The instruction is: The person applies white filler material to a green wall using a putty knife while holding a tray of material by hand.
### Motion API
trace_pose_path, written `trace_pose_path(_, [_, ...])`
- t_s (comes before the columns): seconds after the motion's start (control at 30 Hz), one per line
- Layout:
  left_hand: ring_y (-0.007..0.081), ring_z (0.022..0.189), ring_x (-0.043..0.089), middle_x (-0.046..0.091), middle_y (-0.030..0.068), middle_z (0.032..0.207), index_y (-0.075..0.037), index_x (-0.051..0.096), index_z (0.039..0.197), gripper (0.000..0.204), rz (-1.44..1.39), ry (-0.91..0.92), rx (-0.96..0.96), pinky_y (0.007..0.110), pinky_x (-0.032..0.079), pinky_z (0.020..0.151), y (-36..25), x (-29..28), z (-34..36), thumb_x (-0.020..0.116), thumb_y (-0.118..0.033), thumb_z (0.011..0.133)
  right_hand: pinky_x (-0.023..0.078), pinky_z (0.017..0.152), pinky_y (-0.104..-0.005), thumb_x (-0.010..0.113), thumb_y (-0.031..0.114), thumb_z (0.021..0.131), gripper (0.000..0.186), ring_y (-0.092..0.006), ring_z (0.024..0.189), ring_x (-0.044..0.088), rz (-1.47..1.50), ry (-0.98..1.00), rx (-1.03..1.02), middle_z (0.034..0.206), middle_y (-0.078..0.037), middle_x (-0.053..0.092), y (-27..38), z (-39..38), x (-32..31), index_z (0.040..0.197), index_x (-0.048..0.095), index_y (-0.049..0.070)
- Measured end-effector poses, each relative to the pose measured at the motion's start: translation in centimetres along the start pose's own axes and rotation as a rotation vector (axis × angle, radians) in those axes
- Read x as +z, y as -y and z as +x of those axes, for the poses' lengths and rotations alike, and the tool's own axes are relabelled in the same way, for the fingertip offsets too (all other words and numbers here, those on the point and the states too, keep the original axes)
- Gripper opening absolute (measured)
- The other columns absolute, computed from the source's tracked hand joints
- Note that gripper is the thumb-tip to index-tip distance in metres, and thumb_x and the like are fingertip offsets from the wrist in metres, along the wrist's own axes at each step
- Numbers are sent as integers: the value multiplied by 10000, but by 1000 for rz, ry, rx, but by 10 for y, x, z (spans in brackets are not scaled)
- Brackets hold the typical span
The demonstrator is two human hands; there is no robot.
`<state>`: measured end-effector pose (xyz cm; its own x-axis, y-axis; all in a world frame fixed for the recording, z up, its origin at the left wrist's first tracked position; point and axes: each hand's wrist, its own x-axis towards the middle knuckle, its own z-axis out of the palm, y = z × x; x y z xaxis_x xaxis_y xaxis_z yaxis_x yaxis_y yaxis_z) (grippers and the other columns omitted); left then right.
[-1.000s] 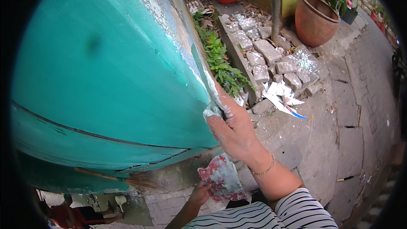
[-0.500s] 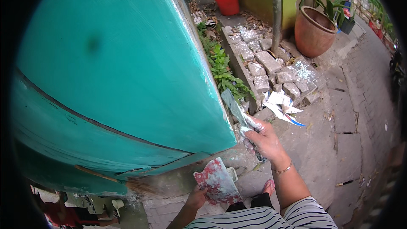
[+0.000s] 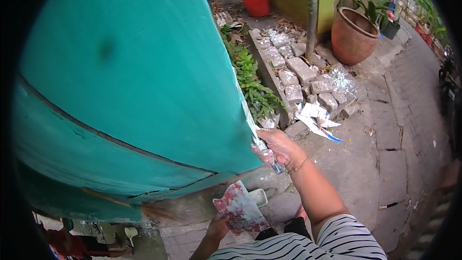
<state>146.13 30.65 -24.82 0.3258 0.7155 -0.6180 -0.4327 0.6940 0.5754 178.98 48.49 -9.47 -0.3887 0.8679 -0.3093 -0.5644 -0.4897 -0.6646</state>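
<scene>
My right hand, smeared with white paste, is closed around a trowel. Its lower end sticks out below my fingers. The hand is at the right edge of the teal wall, where a pale strip runs upward along the corner; how much of that strip is blade cannot be made out. Low in front of me, my left hand grips the side of a flat board coated in red and whitish paste. A small pale container shows beside the board, partly hidden by it.
A broom lies near the wall's foot. To the right are loose bricks, torn paper, a metal pole and a clay pot. Green plants line the corner. Another person is at lower left.
My right hand has moved left and slightly up, bringing the trowel from beside the corner onto the wall's edge. The board in my left hand has shifted slightly left.
</scene>
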Motion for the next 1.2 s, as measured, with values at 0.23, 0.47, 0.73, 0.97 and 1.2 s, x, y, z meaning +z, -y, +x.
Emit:
trace_pose_path(0.23, [263, 1212, 530, 545, 101, 1310, -43, 402, 1371, 504, 14, 29, 36, 469, 429, 1024, -10, 4, 13, 555, -17, 892, 350, 354, -265, 502, 143, 953, 150, -117, 424, 456, -287, -297, -232, 651, -55, 537, 42, -23, -2, 963, 555, 3])
trace_pose_path(0.47, [284, 1239, 518, 527, 109, 1342, -66, 348, 1420, 539, 19, 58, 25, 486, 407, 1052, -6, 12, 17, 505, 17, 911, 403, 1007, -414, 468, -95, 794, 736, -444, 1169, 504, -1083, -472, -832, 1213, -353, 502, 48, 10, 75, 1487, 253, 30])
trace_pose_path(0.73, [286, 1254, 503, 502, 117, 1368, -66, 327, 1435, 567, 8, 78, -8, 493, 404, 1054, 0, 29, 20, 499, 25, 903, 432, 972, -424, 545, -11, 781, 716, -442, 1075, 563, -1166, -365, -316, 1160, -345, 548, -47, -3, 27, 1460, 322, 29])
trace_pose_path(0.97, [304, 1257, 499, 498, 126, 1371, -34, 324, 1434, 568, 52, 28, 75, 501, 412, 1044, -12, 27, 5, 516, -13, 900, 482, 843, -402, 579, 56, 828, 343, -333, 892, 640, -1084, -289, -384, 913, -247, 651, 27, -67, -9, 1148, 561, -66])
trace_pose_path(1.2, [285, 1233, 518, 534, 115, 1332, -39, 377, 1397, 514, -44, -34, 58, 467, 411, 1048, -1, 8, -20, 500, 15, 901, 432, 430, -251, 558, 205, 953, 248, -98, 543, 574, -345, -209, -417, 755, -71, 659, 82, -69, -1, 999, 637, -25])
